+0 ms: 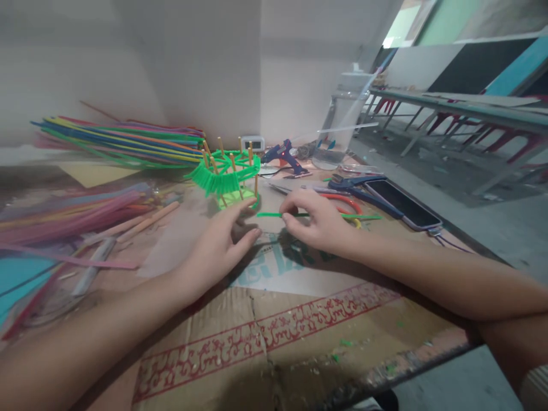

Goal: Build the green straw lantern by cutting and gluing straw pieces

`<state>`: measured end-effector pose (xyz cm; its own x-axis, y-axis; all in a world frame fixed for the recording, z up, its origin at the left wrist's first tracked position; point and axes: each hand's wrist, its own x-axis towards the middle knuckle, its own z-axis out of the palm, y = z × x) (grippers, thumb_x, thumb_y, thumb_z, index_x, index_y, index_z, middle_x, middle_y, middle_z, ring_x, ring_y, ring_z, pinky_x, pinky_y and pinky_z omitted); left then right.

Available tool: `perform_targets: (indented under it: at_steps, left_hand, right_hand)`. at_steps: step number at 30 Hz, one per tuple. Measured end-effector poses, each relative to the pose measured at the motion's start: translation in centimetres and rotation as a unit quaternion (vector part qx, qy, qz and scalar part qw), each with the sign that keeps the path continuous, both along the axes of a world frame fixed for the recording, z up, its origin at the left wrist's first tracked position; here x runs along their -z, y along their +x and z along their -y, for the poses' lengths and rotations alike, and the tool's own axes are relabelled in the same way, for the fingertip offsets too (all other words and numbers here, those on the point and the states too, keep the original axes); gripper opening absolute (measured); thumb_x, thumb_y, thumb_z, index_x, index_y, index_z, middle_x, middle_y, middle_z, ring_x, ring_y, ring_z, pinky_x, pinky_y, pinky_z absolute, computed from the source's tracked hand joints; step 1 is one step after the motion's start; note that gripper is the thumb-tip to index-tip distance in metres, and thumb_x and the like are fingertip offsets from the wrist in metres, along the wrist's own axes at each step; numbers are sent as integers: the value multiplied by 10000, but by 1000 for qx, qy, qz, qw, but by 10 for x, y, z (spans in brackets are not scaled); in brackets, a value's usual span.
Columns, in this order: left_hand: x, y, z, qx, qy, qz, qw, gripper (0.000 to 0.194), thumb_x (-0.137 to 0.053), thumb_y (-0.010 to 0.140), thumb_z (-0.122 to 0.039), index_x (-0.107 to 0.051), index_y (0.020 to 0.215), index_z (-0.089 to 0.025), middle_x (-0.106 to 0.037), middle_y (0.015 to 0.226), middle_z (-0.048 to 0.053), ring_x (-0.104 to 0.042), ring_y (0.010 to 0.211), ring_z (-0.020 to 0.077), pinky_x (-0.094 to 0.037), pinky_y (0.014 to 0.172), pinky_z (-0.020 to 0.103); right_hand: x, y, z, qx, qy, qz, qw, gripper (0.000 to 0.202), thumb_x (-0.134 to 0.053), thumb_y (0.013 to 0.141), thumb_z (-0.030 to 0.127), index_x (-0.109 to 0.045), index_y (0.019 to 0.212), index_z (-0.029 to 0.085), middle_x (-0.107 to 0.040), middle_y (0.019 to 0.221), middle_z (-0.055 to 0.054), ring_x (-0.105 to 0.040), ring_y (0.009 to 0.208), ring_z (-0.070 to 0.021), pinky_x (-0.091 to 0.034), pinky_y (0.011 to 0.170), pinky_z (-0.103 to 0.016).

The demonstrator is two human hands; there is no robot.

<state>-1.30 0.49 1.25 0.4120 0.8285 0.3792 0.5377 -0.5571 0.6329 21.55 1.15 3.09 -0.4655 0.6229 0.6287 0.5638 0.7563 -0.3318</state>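
My right hand (314,220) pinches a green pipe cleaner (269,214) between thumb and index finger; the strip lies crosswise and its far end shows beyond the hand to the right. My left hand (226,237) is just left of the strip's near end, thumb and fingers apart, with nothing between them. Behind the left hand stands a round green frame (222,177) with upright wooden sticks and a pale green base. Its upper band is wrapped in green fuzzy strips.
Colored pipe cleaners (124,140) lie at the back left, pink ones (77,220) nearer. A glue gun (285,157), a clear bottle (336,125), blue-handled pliers (363,191) and a phone (405,204) are at the back and right. Cardboard (205,342) covers the table front.
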Motion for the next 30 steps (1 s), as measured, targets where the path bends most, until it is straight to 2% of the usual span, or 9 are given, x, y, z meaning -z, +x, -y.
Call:
perform_targets:
  at_steps: [2,4,8,11,16,20,22,25,30]
  left_hand:
    - [-4,0,3,6,105,-38,994,455,-589,917,-330,-540,1352,-208,-632,1307,115,-571,1209,268,-447,1021,435]
    - [-9,3,6,26,162,-59,985,369,-572,936,-313,-592,1292,-213,-644,1271,108,-563,1208,264,-429,1037,438]
    - [-17,13,7,43,198,-53,978,233,-549,959,-288,-682,1126,-196,-704,1107,91,-617,1083,242,-459,967,404]
    - [-18,19,4,43,194,-32,980,205,-555,959,-286,-702,1065,-192,-723,1046,82,-636,1025,229,-465,937,393]
    - [-13,26,11,37,117,22,992,226,-569,945,-291,-714,1084,-186,-708,1081,87,-620,1063,224,-469,965,399]
    - [-8,33,22,64,-2,60,996,401,-553,948,-311,-612,1336,-224,-616,1317,94,-548,1248,220,-435,1071,413]
    - [-5,35,23,76,-38,85,993,449,-560,943,-326,-578,1384,-241,-575,1380,90,-509,1308,219,-406,1114,410]
    - [-4,35,20,51,-72,137,987,391,-589,925,-352,-658,1294,-244,-627,1317,79,-546,1268,225,-422,1097,386]
    - [-4,32,12,-28,-176,209,962,245,-666,858,-387,-752,1018,-222,-753,1040,53,-675,985,226,-510,905,358]
  right_hand:
    - [0,-1,1,-10,16,34,999,65,-529,840,187,-572,792,196,-649,757,-22,-547,730,-172,-368,730,-325]
    - [0,-3,3,-17,38,62,997,70,-525,850,190,-578,805,196,-652,767,-29,-552,757,-184,-355,741,-331]
    - [-1,-4,3,-15,74,73,994,76,-516,855,184,-563,796,195,-644,759,-34,-544,743,-186,-347,741,-332]
    - [-2,-2,2,-2,90,58,994,71,-525,854,173,-566,797,187,-647,756,-38,-547,733,-185,-354,742,-333]
    - [-1,2,-1,17,100,51,994,78,-538,858,183,-574,789,182,-639,738,-40,-526,728,-190,-352,738,-336]
    - [0,3,-7,51,97,47,993,102,-527,867,200,-549,768,200,-631,728,-29,-513,727,-189,-338,727,-329]
    - [0,3,-8,63,107,48,991,119,-523,875,200,-544,758,201,-628,718,-26,-515,724,-189,-338,723,-324]
    - [-2,2,-5,64,143,72,985,133,-524,891,197,-566,765,187,-628,701,-28,-529,714,-190,-350,730,-323]
    - [-5,-3,4,45,207,126,969,162,-534,918,192,-609,778,159,-638,674,-28,-554,671,-176,-350,723,-326]
